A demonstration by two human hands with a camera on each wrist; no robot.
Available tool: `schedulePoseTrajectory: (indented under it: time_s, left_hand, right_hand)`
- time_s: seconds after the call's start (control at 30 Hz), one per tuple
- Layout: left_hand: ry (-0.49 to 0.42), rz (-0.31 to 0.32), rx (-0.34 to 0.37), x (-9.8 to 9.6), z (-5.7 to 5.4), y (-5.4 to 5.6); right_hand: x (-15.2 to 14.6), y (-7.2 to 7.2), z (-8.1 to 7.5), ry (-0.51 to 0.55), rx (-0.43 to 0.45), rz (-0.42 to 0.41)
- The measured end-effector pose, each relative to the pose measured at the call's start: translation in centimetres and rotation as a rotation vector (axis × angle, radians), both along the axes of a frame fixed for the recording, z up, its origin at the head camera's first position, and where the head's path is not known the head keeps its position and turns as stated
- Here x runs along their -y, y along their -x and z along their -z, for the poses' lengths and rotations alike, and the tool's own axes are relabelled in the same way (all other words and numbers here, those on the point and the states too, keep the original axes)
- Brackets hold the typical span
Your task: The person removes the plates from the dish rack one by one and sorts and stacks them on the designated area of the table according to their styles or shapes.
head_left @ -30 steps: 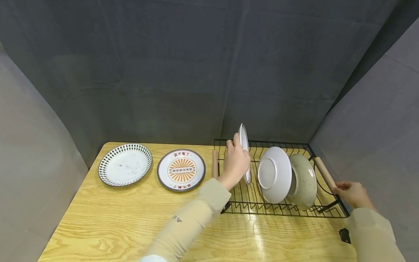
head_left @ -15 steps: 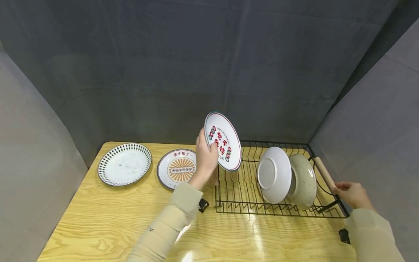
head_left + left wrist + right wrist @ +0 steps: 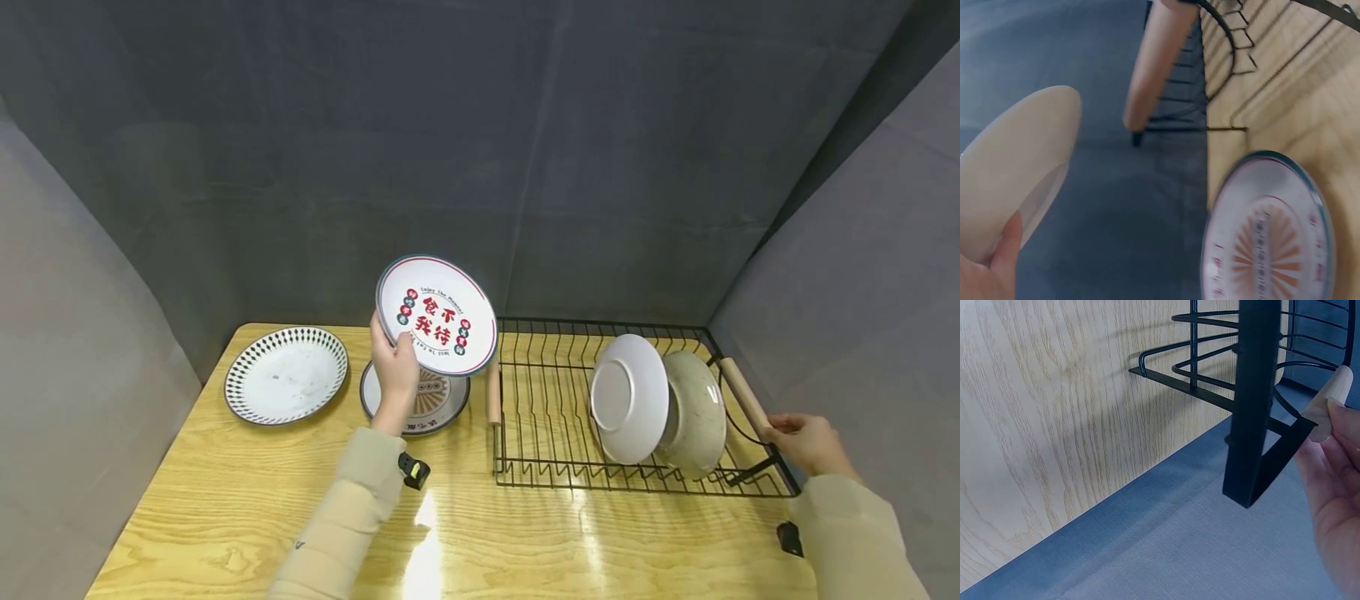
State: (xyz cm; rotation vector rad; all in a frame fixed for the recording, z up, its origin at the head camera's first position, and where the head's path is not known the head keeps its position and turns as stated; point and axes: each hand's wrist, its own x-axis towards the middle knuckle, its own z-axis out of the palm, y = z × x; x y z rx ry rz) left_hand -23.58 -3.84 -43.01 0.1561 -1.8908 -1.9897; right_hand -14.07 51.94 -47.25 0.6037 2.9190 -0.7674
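My left hand (image 3: 395, 372) grips the near left edge of a white plate (image 3: 437, 315) with red lettering and a dark rim. That plate is tilted in the air, partly covering a plate with an orange sunburst (image 3: 431, 400) that lies on the table. In the left wrist view the held plate's pale underside (image 3: 1019, 156) shows, my thumb against it. At the far right my right hand (image 3: 810, 443) holds the wooden handle (image 3: 745, 396) of a black wire dish rack (image 3: 555, 417); the right wrist view shows my fingers around the handle's end (image 3: 1319, 425).
A white bowl (image 3: 628, 400) and a greenish bowl (image 3: 693, 417) stand on edge in the rack's right half. A plate with a black diamond border (image 3: 287, 377) lies at the table's left. Grey cloth walls (image 3: 375, 167) rise behind and on both sides.
My left hand has lifted the red-lettered plate out of the rack and carried it left, turning its face toward me, over the sunburst plate. My right hand has stayed on the handle.
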Motion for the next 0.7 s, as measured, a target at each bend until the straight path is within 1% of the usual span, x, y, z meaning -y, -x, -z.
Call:
schedulePoseTrajectory:
  time_s: [0.03,0.13,0.17,0.3,0.4,0.43,0.53,0.7]
  left_hand:
    - [-0.015,-0.014,0.011,0.3,0.4,0.0]
    - [-0.057,-0.043,0.041,1.0,1.7,0.2]
    - [-0.073,-0.057,0.051,1.2,2.1,0.2]
    - [-0.130,-0.107,0.130,1.8,3.9,0.1]
    - [-0.163,-0.111,0.205,2.2,5.2,0.0]
    - [-0.172,-0.108,0.218,2.3,5.6,0.0]
    - [-0.190,-0.103,0.248,2.6,6.8,0.0]
    - [-0.202,-0.132,0.276,2.7,8.4,-0.2]
  right_hand:
    - [0.0,0.0,0.1,-0.008,-0.003,0.011]
    - [0.4,-0.2,-0.3,0.011,0.008,-0.007]
    - [0.7,-0.3,-0.7,0.015,0.008,-0.010]
    - [1.9,-0.9,-1.9,0.022,0.005,-0.032]
    - [2.5,-1.1,-2.4,0.019,0.005,-0.037]
    - [2.5,-1.1,-2.5,0.022,0.007,-0.038]
    - [2.5,-1.2,-2.5,0.024,0.008,-0.041]
    - [2.4,-1.1,-2.6,0.036,0.023,-0.037]
